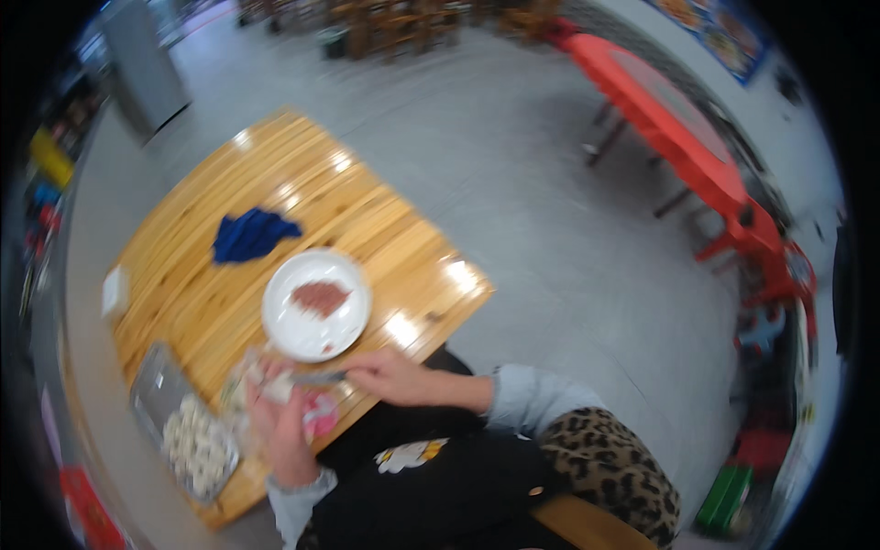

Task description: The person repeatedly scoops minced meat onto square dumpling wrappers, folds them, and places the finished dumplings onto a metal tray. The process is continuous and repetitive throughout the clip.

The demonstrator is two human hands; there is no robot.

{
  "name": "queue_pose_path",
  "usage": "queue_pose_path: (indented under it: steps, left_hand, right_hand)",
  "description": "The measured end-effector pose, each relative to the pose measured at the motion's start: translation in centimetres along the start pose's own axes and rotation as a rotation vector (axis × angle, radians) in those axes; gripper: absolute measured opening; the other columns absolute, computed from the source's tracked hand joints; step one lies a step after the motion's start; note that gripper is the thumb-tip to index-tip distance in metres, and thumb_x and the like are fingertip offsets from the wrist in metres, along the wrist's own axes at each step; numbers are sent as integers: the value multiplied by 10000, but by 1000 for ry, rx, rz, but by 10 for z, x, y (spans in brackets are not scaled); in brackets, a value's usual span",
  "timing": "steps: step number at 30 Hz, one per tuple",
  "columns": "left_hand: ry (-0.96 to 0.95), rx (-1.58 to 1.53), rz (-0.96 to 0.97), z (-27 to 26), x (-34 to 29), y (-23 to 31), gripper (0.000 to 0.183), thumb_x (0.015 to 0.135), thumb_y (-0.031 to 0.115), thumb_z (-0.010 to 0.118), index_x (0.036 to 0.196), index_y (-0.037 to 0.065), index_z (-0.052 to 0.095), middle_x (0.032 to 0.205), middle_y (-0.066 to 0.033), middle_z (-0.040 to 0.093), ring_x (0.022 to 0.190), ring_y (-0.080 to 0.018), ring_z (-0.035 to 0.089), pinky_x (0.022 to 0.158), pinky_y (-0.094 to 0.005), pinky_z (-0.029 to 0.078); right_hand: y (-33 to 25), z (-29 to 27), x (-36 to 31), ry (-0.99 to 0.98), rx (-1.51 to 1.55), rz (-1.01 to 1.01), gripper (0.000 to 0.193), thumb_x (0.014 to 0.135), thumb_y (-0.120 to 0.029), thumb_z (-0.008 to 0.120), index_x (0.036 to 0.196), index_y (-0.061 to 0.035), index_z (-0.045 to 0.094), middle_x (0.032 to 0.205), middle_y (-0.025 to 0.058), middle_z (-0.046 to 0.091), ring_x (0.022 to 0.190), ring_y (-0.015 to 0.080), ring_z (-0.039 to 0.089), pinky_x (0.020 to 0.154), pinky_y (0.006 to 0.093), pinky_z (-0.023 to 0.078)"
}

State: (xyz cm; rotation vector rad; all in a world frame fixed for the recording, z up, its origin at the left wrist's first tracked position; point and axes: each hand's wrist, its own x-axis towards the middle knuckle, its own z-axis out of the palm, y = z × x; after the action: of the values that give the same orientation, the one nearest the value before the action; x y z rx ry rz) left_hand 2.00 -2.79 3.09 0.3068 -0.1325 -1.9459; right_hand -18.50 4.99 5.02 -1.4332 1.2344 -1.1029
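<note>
Right hand (390,376) is clamped on a thin tool (321,377) up by the pale wrapper (278,388) held in the left hand (280,423), over the wooden table's (197,298) near edge; looks like filling, so next move probably needs a steady left. Tray (165,376) of white dumplings (197,449) takes the near-left corner, then bowl (350,323) of mince (318,298), blue cloth (252,236), grey floor (532,211), red table (655,126).
</note>
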Motion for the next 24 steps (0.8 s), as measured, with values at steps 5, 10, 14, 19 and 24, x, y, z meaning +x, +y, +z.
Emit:
queue_pose_path:
  steps: [5,10,14,19,24]
  left_hand:
    - [178,225,37,-1,-10,-4,298,961,162,450,1230,34,442,861,-32,476,759,-148,479,859,-380,421]
    - [-108,-130,-23,3,-2,-9,199,987,202,408,1046,28,481,839,-23,516,828,-142,547,1070,-466,340]
    - [2,-52,12,11,-5,-21,209,994,212,397,1052,32,486,843,-25,524,845,-144,550,1053,-455,365]
    - [84,303,152,21,-14,-37,253,1013,235,359,1067,28,494,925,-74,542,887,-181,558,907,-376,481]
    - [6,826,401,20,-18,-50,257,1019,251,350,1054,38,490,901,-67,543,836,-150,544,780,-290,458]
  right_hand:
    - [9,-3,-6,48,94,61,200,903,-93,544,1033,21,645,673,-32,555,601,36,472,525,216,396]
    - [14,-2,-4,63,80,104,202,901,-61,550,1055,45,627,666,-50,527,613,25,442,534,202,363]
    - [17,6,-5,41,192,198,208,915,-82,543,1055,46,628,652,-61,501,576,8,402,506,186,320]
    - [16,10,-3,45,426,258,222,928,-84,524,1090,43,609,604,-94,427,492,-7,326,431,179,231]
    - [10,12,-3,73,381,219,219,929,-88,528,1085,41,612,602,-89,432,488,-8,336,434,174,244]
